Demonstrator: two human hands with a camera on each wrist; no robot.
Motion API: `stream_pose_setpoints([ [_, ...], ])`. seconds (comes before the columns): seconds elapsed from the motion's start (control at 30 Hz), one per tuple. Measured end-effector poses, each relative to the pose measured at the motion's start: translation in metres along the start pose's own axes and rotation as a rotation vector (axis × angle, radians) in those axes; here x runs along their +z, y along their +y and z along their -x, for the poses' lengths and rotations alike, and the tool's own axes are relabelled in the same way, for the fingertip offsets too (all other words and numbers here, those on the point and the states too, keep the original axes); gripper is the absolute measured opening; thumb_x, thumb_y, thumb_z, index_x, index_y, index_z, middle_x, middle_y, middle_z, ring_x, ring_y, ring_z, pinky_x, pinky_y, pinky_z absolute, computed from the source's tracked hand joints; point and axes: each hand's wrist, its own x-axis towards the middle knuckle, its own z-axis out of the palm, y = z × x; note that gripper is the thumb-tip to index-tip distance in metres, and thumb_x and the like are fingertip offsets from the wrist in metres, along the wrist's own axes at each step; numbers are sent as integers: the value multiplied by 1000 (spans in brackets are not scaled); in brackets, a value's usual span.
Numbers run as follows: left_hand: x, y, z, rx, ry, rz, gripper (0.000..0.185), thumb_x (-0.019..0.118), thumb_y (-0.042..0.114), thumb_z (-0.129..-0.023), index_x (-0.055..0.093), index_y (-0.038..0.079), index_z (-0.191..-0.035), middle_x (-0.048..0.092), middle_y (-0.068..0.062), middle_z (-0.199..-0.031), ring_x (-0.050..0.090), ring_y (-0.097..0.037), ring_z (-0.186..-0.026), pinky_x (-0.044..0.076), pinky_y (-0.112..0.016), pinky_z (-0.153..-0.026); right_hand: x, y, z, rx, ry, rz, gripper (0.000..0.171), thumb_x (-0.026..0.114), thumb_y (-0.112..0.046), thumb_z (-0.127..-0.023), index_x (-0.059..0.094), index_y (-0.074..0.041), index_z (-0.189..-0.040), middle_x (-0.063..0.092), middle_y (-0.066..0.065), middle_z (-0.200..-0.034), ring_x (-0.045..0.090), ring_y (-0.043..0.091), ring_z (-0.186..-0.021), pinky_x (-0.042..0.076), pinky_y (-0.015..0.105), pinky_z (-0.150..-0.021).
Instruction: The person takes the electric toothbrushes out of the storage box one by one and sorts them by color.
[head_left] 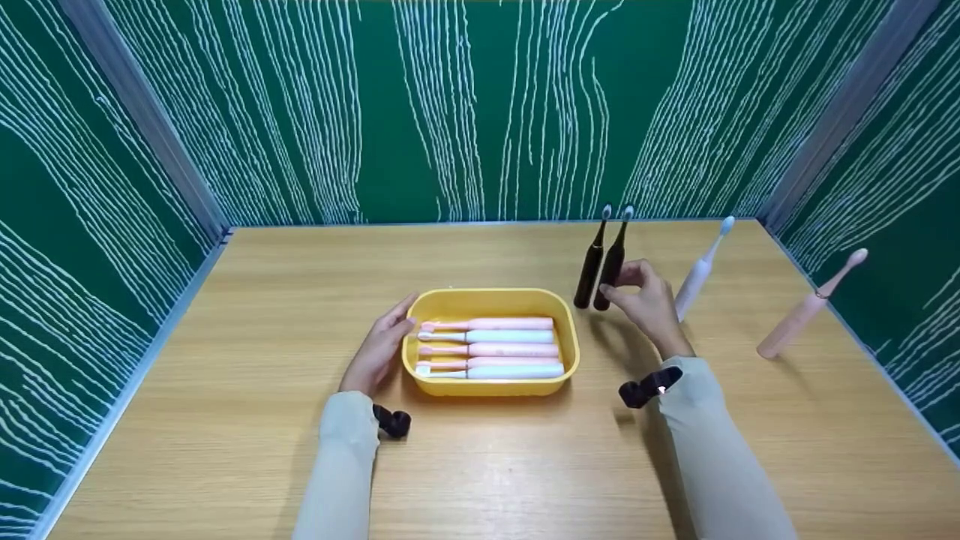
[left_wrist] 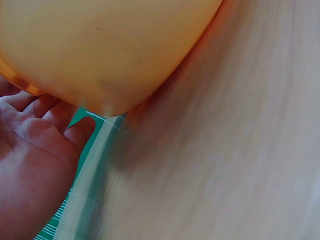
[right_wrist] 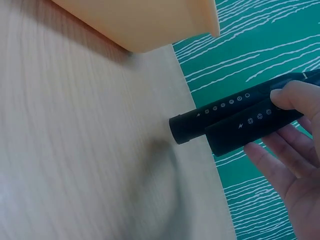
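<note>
A yellow tray [head_left: 487,295] sits mid-table and holds several pink and pale blue electric toothbrushes [head_left: 491,347] lying side by side. My left hand [head_left: 384,339] rests with straight fingers against the tray's left wall; the left wrist view shows the palm [left_wrist: 30,165] beside the tray [left_wrist: 100,50]. Two black toothbrushes [head_left: 589,270] stand upright right of the tray. My right hand [head_left: 636,296] pinches the nearer black toothbrush [head_left: 612,268]. In the right wrist view the thumb lies on that toothbrush [right_wrist: 250,127], the second black one [right_wrist: 215,114] lies against it, and the fingers [right_wrist: 280,165] reach under.
A white toothbrush [head_left: 699,274] and a pink toothbrush [head_left: 808,306] stand upright further right on the wooden table [head_left: 225,420]. Green patterned walls [head_left: 480,105] close in the back and both sides. A corner of the tray [right_wrist: 145,20] shows in the right wrist view.
</note>
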Motion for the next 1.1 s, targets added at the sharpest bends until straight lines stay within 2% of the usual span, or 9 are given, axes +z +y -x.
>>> stream_pose_setpoints([
  [0.13, 0, 0, 0, -7, 9, -4, 52, 41, 4, -99, 29, 2, -150, 22, -11, -160, 13, -23, -149, 10, -36, -124, 1, 4, 1, 22, -9, -9, 35, 72, -8, -82, 54, 4, -109, 66, 22, -104, 61, 26, -98, 45, 44, -100],
  [0.47, 0, 1, 0, -25, 16, -13, 53, 41, 5, -99, 28, 3, -150, 20, -12, -160, 11, -24, -150, 8, -37, -124, 6, 11, -2, 69, -26, -11, 36, 70, -8, -85, 51, 3, -113, 65, 19, -109, 60, 27, -104, 47, 37, -99],
  [0.8, -1, 0, 0, 18, -34, -2, 53, 37, 2, -99, 24, 0, -151, 17, -15, -160, 11, -27, -149, 10, -39, -124, 9, 15, -2, 114, -42, -33, 37, 69, -15, -88, 51, 4, -115, 64, 21, -113, 59, 30, -108, 44, 37, -101],
  [1.1, 0, 0, 0, 14, -12, -11, 53, 37, 3, -99, 25, 0, -150, 19, -15, -160, 11, -27, -149, 9, -39, -123, 11, 15, -2, 134, -62, -66, 37, 68, -13, -88, 51, 2, -117, 63, 18, -115, 58, 28, -109, 43, 38, -104],
])
